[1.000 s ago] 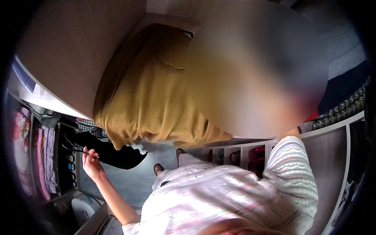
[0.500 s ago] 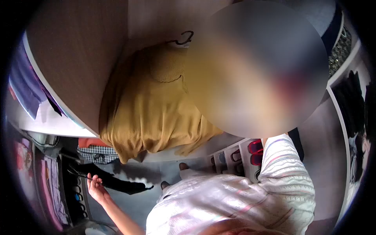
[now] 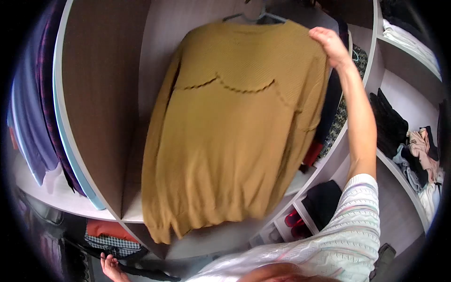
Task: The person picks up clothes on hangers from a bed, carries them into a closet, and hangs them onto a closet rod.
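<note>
A mustard long-sleeved sweater (image 3: pixel 225 131) hangs on a hanger (image 3: pixel 258 18) inside the wardrobe, its front facing me. My right hand (image 3: pixel 331 46) is closed on the sweater's shoulder at the upper right. Low on the left, my left hand (image 3: pixel 111 268) has its fingers curled round the thin dark hanger of a black garment (image 3: pixel 148 273), which trails off to the right and is partly cut off by the frame's bottom.
Purple and dark clothes (image 3: pixel 40 103) hang beyond the partition (image 3: pixel 103 94) at the left. Folded clothes (image 3: pixel 418 152) lie on right-hand shelves. Red shoes (image 3: pixel 297 224) stand in a cubby below. An orange and checked stack (image 3: pixel 110 237) sits at lower left.
The view has tilted up, so the whole sweater and its hanger now show. My right hand, hidden before, is now visible on the sweater's shoulder. My left hand appears lower, still with the black garment.
</note>
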